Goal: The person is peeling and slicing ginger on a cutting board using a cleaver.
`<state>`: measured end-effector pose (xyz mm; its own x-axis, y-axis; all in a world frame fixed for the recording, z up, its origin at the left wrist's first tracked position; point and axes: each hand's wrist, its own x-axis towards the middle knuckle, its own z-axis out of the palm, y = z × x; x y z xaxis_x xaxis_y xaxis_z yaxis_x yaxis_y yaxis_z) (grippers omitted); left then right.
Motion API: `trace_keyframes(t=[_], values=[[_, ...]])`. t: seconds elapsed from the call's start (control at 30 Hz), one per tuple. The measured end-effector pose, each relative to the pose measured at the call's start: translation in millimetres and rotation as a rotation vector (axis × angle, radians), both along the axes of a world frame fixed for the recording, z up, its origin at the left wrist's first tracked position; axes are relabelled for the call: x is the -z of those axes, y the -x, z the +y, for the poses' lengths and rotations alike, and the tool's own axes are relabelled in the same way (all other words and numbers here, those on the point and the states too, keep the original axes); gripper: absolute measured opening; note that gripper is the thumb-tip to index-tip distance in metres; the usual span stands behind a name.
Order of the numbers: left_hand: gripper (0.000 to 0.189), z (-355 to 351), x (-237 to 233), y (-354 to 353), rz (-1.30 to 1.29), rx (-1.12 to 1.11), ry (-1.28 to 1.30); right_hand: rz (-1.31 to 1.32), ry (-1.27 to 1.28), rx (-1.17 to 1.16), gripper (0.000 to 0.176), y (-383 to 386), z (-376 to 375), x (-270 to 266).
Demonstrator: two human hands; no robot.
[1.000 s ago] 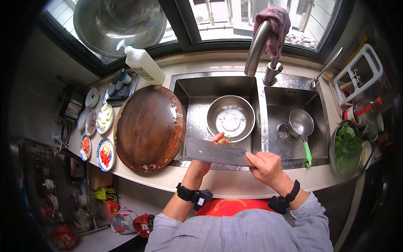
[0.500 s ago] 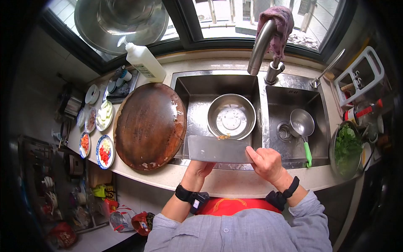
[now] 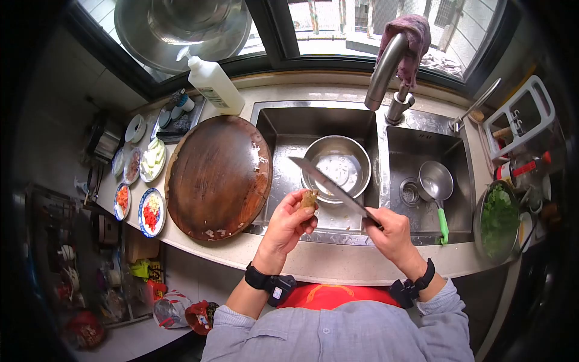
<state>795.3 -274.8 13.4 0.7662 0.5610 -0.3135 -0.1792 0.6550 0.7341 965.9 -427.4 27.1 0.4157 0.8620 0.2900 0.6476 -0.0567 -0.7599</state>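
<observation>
My left hand (image 3: 289, 224) holds a small brownish piece of food (image 3: 309, 198) over the front edge of the left sink basin (image 3: 283, 130). In my right hand (image 3: 391, 232) is a cleaver (image 3: 329, 186), its blade turned edge-on and pointing up-left over a steel bowl (image 3: 338, 166) that sits in that basin. The blade passes just right of the food piece. A round wooden chopping board (image 3: 214, 176) lies on the counter left of the sink.
Several small plates of cut ingredients (image 3: 151, 211) line the counter left of the board. A soap bottle (image 3: 212, 84) stands behind it. The right basin holds a green-handled ladle (image 3: 435, 181). A bowl of greens (image 3: 498, 218) sits far right. A cloth-draped tap (image 3: 392, 60) arches over the sink.
The cleaver has turned from flat and broadside to edge-on, its tip swung up and left. My left hand came out from behind the blade and now shows the food piece.
</observation>
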Motion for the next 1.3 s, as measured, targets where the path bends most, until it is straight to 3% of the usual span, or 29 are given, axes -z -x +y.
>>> trace_keyframes(t=[0.17,0.23,0.27,0.37,0.43,0.57,0.63,0.7,0.9,0.97,1.17,1.3], values=[[0.051,5,5,-3,-0.007,0.081,-0.047,0.034,0.027,-0.122,0.02,6,-2,-10],[0.049,7,10,0,0.103,0.154,-0.212,0.043,0.078,-0.186,0.017,1,-3,-3],[0.037,5,12,-1,0.191,0.097,-0.295,0.042,0.079,-0.187,0.017,1,-4,-3],[0.03,-4,16,-7,0.235,-0.091,-0.484,0.024,0.172,-0.18,0.014,5,-4,0],[0.028,-10,8,-9,0.335,-0.142,-0.445,-0.063,-0.006,-0.094,0.013,11,-2,2],[0.025,-17,12,-17,0.434,-0.236,-0.433,-0.139,0.033,-0.055,0.015,10,0,6],[0.026,-12,13,-14,0.415,-0.19,-0.473,-0.017,0.031,-0.024,0.015,10,-1,6],[0.03,-3,12,-9,0.369,0.011,-0.294,0.008,0.052,-0.069,0.015,5,-3,6],[0.027,1,7,-8,0.292,0.079,-0.283,0.019,0.078,-0.18,0.011,-5,-4,4],[0.032,-1,8,-7,0.414,0.049,-0.491,0.02,0.109,-0.205,0.011,-4,-4,5],[0.014,-11,23,-13,0.413,-0.266,-0.701,0.031,0.065,-0.09,0.01,10,-3,10],[0.016,-18,21,-17,0.471,-0.346,-0.779,0.055,0.03,-0.036,0.011,16,-4,19]])
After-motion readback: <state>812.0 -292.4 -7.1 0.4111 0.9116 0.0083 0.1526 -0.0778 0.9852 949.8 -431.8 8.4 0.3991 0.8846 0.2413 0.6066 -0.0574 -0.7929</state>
